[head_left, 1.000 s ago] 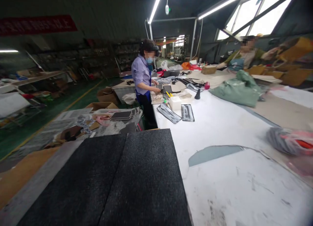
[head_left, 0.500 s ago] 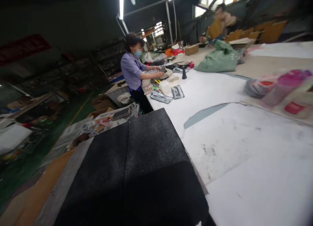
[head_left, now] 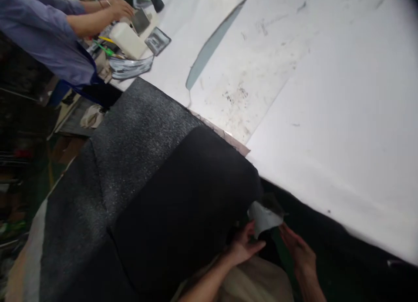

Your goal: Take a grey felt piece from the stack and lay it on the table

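Observation:
Low in the view, my left hand (head_left: 244, 246) pinches the lower left edge of a small pale grey piece (head_left: 264, 218) with a dark upper edge. My right hand (head_left: 296, 249) reaches in from the right, its fingertips closed on the piece's right corner. The piece hangs just below the near edge of the white table (head_left: 326, 119), in front of a dark gap. To the left of my hands lie overlapping dark felt sheets (head_left: 183, 197); the lower one is smooth black, the one behind it speckled grey (head_left: 137, 128).
A co-worker in a purple sleeve (head_left: 45, 32) stands at the top left, a hand (head_left: 118, 8) on small dark panels beside a white block (head_left: 127, 40). Curved grey parts (head_left: 130, 67) lie nearby. Floor and clutter show at the far left.
The view has swung sharply down and toward the table's near edge. My two hands, unseen before, now appear holding the small grey piece. The co-worker has shifted to the top left corner.

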### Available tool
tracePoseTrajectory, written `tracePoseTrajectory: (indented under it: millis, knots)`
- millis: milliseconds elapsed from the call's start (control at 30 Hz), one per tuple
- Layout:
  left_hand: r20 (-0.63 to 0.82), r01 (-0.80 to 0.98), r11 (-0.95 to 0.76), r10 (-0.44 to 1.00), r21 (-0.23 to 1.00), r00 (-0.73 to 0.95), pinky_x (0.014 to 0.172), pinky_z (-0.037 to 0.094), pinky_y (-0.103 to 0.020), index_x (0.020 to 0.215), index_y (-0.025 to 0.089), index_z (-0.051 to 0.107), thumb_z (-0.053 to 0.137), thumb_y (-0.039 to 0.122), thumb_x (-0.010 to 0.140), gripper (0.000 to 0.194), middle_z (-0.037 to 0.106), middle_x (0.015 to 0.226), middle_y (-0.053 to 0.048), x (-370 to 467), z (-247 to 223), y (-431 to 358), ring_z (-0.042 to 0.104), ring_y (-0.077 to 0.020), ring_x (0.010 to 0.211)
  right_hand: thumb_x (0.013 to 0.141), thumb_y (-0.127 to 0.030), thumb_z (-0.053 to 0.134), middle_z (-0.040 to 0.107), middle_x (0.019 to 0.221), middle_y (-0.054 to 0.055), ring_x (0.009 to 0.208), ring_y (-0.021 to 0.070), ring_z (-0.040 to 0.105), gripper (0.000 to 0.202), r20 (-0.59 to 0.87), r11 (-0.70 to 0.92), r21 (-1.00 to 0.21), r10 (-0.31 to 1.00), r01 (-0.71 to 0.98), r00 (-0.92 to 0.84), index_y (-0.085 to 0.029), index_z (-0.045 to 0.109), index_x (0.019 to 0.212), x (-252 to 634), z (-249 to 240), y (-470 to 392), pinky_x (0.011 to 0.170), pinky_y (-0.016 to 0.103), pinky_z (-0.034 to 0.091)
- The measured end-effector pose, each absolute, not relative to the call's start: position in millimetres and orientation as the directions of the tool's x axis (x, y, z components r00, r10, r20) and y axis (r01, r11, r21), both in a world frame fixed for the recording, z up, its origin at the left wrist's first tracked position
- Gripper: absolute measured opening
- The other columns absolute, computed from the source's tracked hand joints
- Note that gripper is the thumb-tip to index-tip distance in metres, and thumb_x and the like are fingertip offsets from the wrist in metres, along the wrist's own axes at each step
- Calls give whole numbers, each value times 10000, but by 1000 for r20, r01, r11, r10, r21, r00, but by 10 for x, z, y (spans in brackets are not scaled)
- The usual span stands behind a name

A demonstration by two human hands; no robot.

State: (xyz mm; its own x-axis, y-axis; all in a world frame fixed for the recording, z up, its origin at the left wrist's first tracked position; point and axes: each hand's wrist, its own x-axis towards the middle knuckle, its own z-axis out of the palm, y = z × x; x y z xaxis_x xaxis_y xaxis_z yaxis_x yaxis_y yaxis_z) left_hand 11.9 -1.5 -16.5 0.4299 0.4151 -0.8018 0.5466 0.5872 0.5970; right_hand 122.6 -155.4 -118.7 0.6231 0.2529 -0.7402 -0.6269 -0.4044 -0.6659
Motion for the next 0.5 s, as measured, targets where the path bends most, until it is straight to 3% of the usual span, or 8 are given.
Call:
tracePoseTrajectory:
  millis: [67,233,300,367,433,500]
  knots:
    - [-752,422,636,435,646,496,1013,453,-434,1253,227,545,835,219,647,671,567,1265,-108,466,-504,0,556,-270,1174,916,-315,615,635,1036,61,914,173,630,225,-792,-307,-607,156,-733,591,-125,605,1037,1195,-1585,-1536,812,372,546]
    - [-646,124,720,516,683,562,1045,431,-363,1317,276,497,727,400,795,584,519,1364,-55,1273,-1166,247,514,-230,1245,905,-269,634,641,1002,49,871,156,635,185,-852,-129,-524,71,-842,519,-120,616,1014,1186,-2194,-1496,761,334,561]
    - [-663,72,774,485,629,570,988,476,-380,1304,253,514,535,555,906,500,529,1349,-81,1422,-1331,380,568,-232,1178,905,-255,634,639,986,44,850,147,634,169,-867,-87,-498,55,-863,495,-119,615,1003,1158,-2322,-1494,737,316,563]
    - [-661,22,813,458,582,594,935,511,-408,1274,211,542,235,670,957,637,551,1324,-112,1519,-1440,487,605,-245,1121,903,-240,634,637,989,43,847,145,632,160,-878,-55,-479,40,-876,477,-118,614,1004,1118,-2415,-1500,729,309,564]
    - [-637,-29,828,453,560,624,927,519,-408,1249,182,561,43,659,961,761,561,1319,-120,1606,-1487,555,600,-246,1133,900,-227,636,636,995,45,854,147,632,154,-886,-29,-464,34,-885,463,-117,614,1007,1092,-2488,-1509,732,311,565]
    - [-623,-63,828,467,557,628,948,508,-381,1242,160,565,20,578,994,730,557,1330,-117,1690,-1463,594,575,-227,1174,898,-212,637,639,989,44,854,148,635,145,-889,-6,-457,34,-889,457,-116,616,1004,1105,-2545,-1519,735,312,567]
